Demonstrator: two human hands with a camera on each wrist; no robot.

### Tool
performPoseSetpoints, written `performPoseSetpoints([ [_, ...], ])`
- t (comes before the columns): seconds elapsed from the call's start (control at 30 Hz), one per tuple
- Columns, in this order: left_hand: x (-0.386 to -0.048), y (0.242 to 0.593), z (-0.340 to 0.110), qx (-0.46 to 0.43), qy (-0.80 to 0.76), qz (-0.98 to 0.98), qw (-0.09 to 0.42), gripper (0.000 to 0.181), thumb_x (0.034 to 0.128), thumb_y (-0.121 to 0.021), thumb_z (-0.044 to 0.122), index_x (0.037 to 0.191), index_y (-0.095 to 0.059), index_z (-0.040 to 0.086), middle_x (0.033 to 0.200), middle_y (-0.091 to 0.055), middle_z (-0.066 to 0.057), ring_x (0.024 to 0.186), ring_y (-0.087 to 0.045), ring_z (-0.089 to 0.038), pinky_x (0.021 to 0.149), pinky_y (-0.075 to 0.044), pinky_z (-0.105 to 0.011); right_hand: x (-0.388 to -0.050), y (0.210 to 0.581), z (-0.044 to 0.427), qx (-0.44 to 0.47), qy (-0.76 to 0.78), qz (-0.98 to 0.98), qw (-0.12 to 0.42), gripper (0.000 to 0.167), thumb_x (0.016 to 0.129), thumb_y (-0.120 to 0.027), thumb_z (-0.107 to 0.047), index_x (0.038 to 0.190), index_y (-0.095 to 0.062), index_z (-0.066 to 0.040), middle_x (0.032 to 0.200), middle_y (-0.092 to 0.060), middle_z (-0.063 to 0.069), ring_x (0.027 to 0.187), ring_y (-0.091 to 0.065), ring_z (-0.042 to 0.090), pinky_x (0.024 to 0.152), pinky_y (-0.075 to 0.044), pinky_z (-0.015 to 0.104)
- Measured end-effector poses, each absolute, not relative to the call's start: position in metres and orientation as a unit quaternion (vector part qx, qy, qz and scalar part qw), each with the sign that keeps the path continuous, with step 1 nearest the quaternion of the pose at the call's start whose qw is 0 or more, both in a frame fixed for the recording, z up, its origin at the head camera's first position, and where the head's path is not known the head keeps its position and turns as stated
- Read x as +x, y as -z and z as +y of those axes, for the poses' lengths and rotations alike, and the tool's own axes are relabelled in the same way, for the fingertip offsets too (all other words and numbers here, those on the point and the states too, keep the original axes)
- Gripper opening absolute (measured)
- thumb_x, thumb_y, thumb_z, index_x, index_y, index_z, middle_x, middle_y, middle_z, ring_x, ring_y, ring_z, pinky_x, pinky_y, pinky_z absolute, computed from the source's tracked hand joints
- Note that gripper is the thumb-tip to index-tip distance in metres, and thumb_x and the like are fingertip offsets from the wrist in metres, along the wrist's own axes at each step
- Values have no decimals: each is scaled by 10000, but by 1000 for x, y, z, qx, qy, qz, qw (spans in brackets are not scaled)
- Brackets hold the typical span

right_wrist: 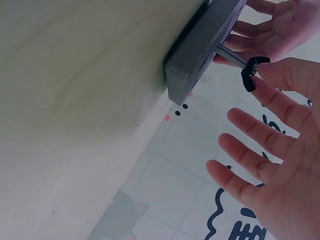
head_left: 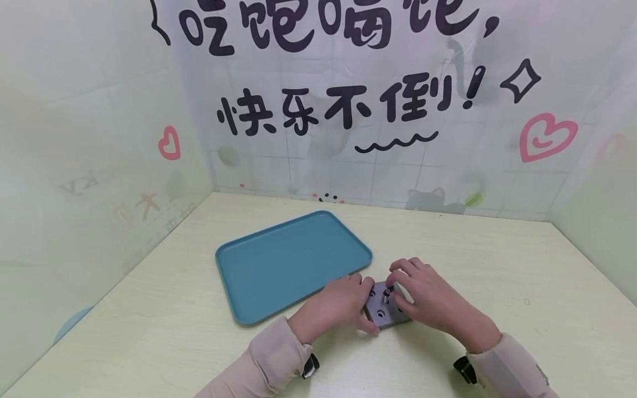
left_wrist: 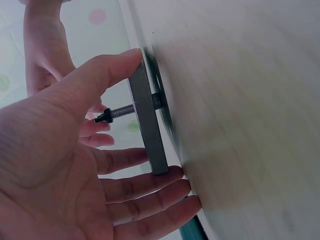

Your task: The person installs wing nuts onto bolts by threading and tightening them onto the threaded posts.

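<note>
A flat grey block [head_left: 393, 318] with several round holes is in front of me. My left hand [head_left: 335, 307] grips its edges, thumb on one side and fingers on the opposite one. A threaded bolt [left_wrist: 122, 112] stands up through the block, its head [left_wrist: 157, 101] showing on the underside. On the bolt's free end sits a black wing nut [right_wrist: 248, 83]. My right hand [head_left: 433, 298] pinches the wing nut between thumb and index finger, while its other fingers [right_wrist: 247, 156] stay extended and apart from the block.
Behind and left of the hands lies a blue rectangular tray [head_left: 293, 265] on the pale wooden table [head_left: 497, 276]. A printed curtain [head_left: 308, 166] closes off the back and sides. Part of a light-blue round shape [head_left: 73, 323] shows at the left edge.
</note>
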State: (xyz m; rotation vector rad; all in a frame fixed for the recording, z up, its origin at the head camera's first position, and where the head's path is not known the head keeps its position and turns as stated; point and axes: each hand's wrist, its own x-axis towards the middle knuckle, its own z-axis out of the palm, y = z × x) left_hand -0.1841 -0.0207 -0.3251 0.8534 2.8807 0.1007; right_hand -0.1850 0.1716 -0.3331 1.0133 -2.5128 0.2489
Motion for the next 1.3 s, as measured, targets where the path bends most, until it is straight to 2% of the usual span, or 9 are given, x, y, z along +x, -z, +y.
performPoseSetpoints([
  [0.3,-184,325,-19,277,-36,957,75,805,686,-745,557,1296,-470,109,1063,-555,-42,881,-500,-151,727,-462,-299,-184,332,172,338,-88,-916,200,141,777,-698,-142,787,-564,-187,1004,-578,-14,905,-499,172,734,-421,347],
  [0.5,-184,325,-19,277,-33,958,72,812,679,-750,556,1296,-469,108,1065,-558,-43,898,-516,-159,739,-473,-313,-185,332,173,359,-96,-908,194,224,746,-661,-25,908,-581,-158,1046,-567,-3,937,-510,188,741,-432,359],
  [0.63,-184,325,-20,280,-28,957,70,806,684,-744,561,1291,-468,109,1064,-555,-44,908,-524,-169,740,-475,-325,-185,331,171,386,-96,-899,184,373,733,-564,93,972,-614,-189,1081,-571,18,963,-519,196,762,-443,370],
  [0.77,-184,325,-20,284,-25,956,69,783,693,-737,563,1276,-474,110,1049,-552,-44,894,-522,-174,725,-472,-327,-186,332,170,400,-88,-892,193,437,728,-540,123,992,-650,-207,1079,-582,47,941,-530,213,740,-445,357],
  [0.97,-184,325,-20,283,-23,957,68,797,692,-736,566,1288,-471,108,1061,-552,-46,895,-519,-176,729,-472,-329,-185,333,170,400,-86,-889,205,417,719,-586,112,992,-646,-197,1072,-576,42,935,-523,205,728,-442,356],
  [1.3,-183,324,-20,279,-20,958,71,820,693,-733,569,1311,-458,106,1089,-552,-48,909,-516,-172,752,-470,-320,-185,334,171,377,-97,-901,194,223,774,-659,-32,960,-614,-147,1068,-558,5,958,-512,184,776,-445,362],
])
